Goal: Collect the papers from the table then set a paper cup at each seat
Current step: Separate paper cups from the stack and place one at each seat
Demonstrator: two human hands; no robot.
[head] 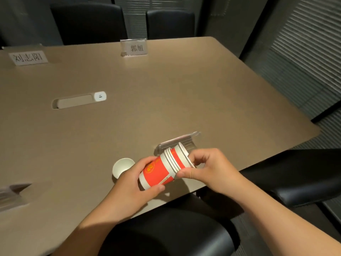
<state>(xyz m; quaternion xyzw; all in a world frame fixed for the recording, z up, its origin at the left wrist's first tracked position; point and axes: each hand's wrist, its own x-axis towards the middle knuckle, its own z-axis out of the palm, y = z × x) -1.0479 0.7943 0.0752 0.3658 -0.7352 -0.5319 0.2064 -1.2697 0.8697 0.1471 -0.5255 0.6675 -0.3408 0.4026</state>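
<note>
two hands hold a nested stack of red paper cups above the near edge of the table.

the left hand [135, 179] is closed around the bottom part of the cup stack [162, 169], which lies tilted on its side with the white rims pointing to the right and away. the right hand [208, 168] pinches the rim end of the stack with thumb and fingers. one single paper cup [122, 166] stands upright on the table [166, 93], just left of the left hand, its white inside is visible. just behind the stack is a clear name holder [178, 142], seen from its back. two more name cards [134, 47] stand at the far side, in front of dark chairs [88, 23]. another dark chair [177, 235] is under the forearms. no papers are visible on the table.
</note>
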